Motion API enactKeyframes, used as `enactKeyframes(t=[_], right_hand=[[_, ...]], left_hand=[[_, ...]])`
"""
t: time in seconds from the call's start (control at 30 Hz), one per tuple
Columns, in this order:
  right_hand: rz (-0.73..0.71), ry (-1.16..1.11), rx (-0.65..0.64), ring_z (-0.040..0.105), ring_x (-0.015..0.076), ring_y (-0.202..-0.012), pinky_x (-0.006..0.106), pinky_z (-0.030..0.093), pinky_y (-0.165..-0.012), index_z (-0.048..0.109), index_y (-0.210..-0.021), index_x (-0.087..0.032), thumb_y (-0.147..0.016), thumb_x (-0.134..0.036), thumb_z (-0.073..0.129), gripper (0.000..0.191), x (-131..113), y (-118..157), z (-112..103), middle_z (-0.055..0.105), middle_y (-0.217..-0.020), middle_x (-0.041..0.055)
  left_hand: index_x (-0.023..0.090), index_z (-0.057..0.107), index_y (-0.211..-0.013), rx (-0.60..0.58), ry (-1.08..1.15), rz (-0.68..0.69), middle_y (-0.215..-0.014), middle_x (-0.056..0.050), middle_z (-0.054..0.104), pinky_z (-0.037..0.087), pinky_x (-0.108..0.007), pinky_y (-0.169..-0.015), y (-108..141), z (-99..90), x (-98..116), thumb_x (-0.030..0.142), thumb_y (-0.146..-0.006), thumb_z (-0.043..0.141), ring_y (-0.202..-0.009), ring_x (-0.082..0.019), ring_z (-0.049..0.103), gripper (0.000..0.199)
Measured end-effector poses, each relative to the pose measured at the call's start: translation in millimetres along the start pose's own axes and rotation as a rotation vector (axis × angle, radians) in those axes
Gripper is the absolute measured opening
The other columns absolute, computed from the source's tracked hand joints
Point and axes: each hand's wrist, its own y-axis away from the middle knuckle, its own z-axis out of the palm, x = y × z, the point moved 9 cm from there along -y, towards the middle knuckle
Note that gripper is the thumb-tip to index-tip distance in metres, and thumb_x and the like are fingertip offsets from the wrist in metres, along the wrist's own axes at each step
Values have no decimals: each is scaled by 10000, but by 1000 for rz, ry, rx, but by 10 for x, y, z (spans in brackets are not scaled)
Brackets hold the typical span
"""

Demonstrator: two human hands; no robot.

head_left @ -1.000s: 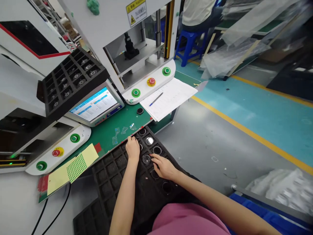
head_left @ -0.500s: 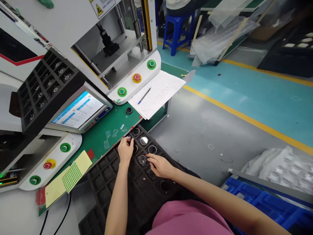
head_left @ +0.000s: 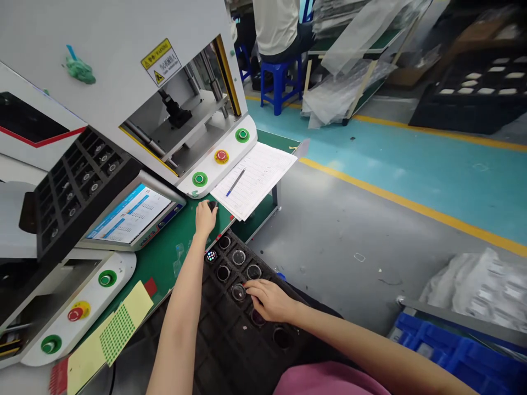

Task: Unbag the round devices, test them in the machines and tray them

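On the green bench top, my left hand has its fingers closed around a small round black watch case, partly covered by the fingers. A dark foam tray in front of me holds several round watches in its square pockets. One watch has a lit screen with coloured icons. My right hand is over the tray, its bent fingers gripping the edge of a round watch that sits in a pocket. The right thumb is over a neighbouring pocket.
Behind the bench stands a press machine with green and red buttons. Papers with a pen lie by its base. A tilted monitor and a filled black tray are at left. A blue crate stands at right. A person sits on a blue stool.
My left hand has left the lit watch in the tray and reached forward to the black watch case on the bench. My right hand stays at the same watch. The view has tilted up.
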Motion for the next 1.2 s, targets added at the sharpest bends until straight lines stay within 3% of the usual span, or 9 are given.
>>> enactKeyframes(t=[0.1,0.23,0.37,0.5,0.77,1.0,1.07,1.2], right_hand=[[136,-49,148,729,184,-801,312,614,-702,537,-1029,-253,-879,-93,477,227,61,-263,-286,716,-873,48],[387,-136,324,725,182,-861,371,605,-811,468,-1139,-250,-904,-80,527,296,124,-622,-605,655,-993,61],[474,-315,290,722,160,-873,325,618,-810,477,-1116,-260,-855,-99,630,342,-96,-887,-562,632,-1019,36],[525,-533,234,719,135,-865,277,617,-802,512,-1071,-273,-806,-58,671,376,-382,-914,-397,642,-1007,6],[474,-615,143,701,134,-745,296,641,-706,540,-1067,-274,-830,-68,687,347,-780,-898,-338,631,-974,27],[481,-851,-249,642,127,-695,291,595,-585,559,-1076,-288,-890,-232,677,227,-890,-1031,-76,601,-983,41],[462,-850,-249,634,119,-688,288,589,-577,566,-1087,-300,-902,-239,663,218,-913,-1038,-65,594,-1008,43],[414,-742,-119,676,130,-733,325,626,-673,566,-1116,-313,-872,-156,690,315,-955,-995,-115,628,-1065,45]], left_hand=[[138,607,-1153,-23,247,-86,-1178,-129,658,528,-426,-937,340,-114,23,301,-954,523,-1044,-218,646,271],[105,659,-1048,-96,538,-194,-1098,-165,715,574,-337,-868,1177,-238,119,378,-940,463,-941,-201,705,353],[129,709,-960,-60,691,-275,-988,-115,741,605,-280,-726,2008,-389,186,481,-785,691,-813,-190,717,393],[192,747,-919,80,781,-242,-915,-29,726,583,-203,-686,2516,-622,176,441,-755,778,-752,-127,677,299],[262,755,-981,160,554,85,-859,-25,687,551,-208,-687,2896,-1069,372,299,-900,642,-784,-146,662,144],[249,755,-979,92,461,188,-823,-38,687,515,-229,-657,2979,-1229,389,289,-896,644,-752,-163,644,144],[248,753,-981,100,460,187,-824,-37,684,509,-231,-662,3004,-1248,357,283,-898,642,-756,-163,640,142],[257,741,-1010,131,447,214,-830,-28,683,495,-222,-664,3056,-1281,341,256,-910,626,-757,-153,630,152]])
